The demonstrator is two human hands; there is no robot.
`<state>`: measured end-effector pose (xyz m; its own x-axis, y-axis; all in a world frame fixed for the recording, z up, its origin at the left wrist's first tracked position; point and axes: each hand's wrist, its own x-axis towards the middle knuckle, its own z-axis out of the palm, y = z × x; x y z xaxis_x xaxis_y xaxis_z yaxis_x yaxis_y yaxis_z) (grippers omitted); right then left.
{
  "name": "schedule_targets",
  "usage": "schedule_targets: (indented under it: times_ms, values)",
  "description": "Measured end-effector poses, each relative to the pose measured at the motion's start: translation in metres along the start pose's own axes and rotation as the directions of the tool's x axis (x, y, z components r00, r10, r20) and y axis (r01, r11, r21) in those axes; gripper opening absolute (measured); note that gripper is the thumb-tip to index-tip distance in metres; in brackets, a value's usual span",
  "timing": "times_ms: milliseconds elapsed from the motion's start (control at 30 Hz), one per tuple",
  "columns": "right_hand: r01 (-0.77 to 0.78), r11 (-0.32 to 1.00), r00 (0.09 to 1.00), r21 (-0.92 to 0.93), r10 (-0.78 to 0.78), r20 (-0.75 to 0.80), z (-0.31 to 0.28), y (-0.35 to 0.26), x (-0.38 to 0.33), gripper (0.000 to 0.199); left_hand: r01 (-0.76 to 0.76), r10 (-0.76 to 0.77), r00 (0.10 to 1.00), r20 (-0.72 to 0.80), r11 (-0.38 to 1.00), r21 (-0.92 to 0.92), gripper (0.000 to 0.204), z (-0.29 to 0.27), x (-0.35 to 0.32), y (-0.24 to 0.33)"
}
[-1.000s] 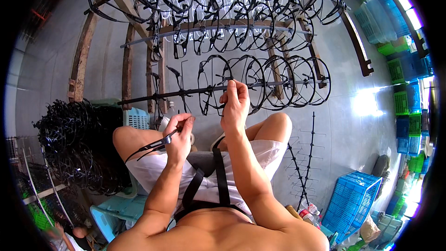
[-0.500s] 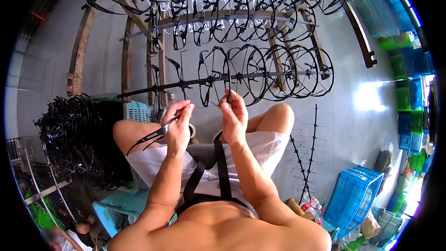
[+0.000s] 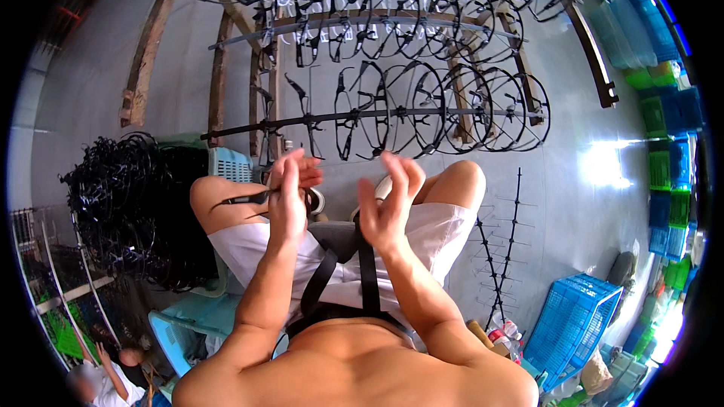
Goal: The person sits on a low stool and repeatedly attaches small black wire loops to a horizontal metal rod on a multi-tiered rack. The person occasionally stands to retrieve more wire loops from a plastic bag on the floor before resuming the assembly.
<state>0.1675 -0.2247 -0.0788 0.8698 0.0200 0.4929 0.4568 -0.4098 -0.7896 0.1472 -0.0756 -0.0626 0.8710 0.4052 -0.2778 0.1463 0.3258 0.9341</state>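
Tucked in my left hand point(image 3: 289, 194) is a black glasses frame point(image 3: 247, 199), its slim arm sticking out to the left over my knee; the rest of it is hidden by the hand. The fingers of this hand point up and are partly blurred. My right hand point(image 3: 389, 202) is raised beside it, thumb and fingers spread, with nothing seen in it. Just beyond both hands, a dark rod point(image 3: 332, 116) carries several black glasses frames point(image 3: 413, 109), clustered toward its right side. Neither hand appears to touch the rod.
Farther rods with more black frames point(image 3: 377, 30) rest across wooden beams point(image 3: 219, 68). To the left is a large heap of black frames point(image 3: 128, 211). A blue crate point(image 3: 575, 324) stands at right, near thin rods with wire prongs point(image 3: 501, 256) on the floor. Another person point(image 3: 113, 380) is at lower left.
My right hand has come away from the frame on the rod and its fingers have spread. My left hand's fingers have straightened, the glasses frame still in it. The view has shifted slightly.
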Motion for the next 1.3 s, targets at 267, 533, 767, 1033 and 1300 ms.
schedule_targets:
  times_ms: [267, 533, 767, 1033, 1300]
  values:
    - [-0.77, 0.414, 0.621, 0.486, 0.306, 0.722, -0.013, -0.044, -0.007, 0.021, -0.025, 0.044, 0.952, 0.301, 0.998, -0.066, 0.052, -0.042, -0.017, 0.017]
    - [-0.512, 0.662, 0.853, 0.548, 0.467, 0.233, 0.002, -0.067, 0.048, 0.021, -0.342, 0.519, 0.854, -0.045, 0.624, 0.703, 0.028, -0.061, 0.017, 0.019]
    - [-0.629, 0.519, 0.747, 0.578, 0.61, 0.264, 0.096, 0.006, 0.061, 0.019, -0.295, 0.401, 0.915, -0.047, 0.743, 0.601, 0.015, -0.061, 0.021, 0.008]
    - [-0.597, 0.356, 0.746, 0.719, 0.575, 0.336, 0.1, -0.001, 0.067, 0.019, -0.229, 0.331, 0.935, -0.128, 0.837, 0.496, 0.014, -0.061, 0.021, 0.002]
    - [-0.491, 0.331, 0.82, 0.806, 0.487, 0.3, 0.096, 0.01, 0.025, 0.021, -0.181, 0.227, 0.954, -0.195, 0.957, 0.229, 0.016, -0.047, 0.024, 0.012]
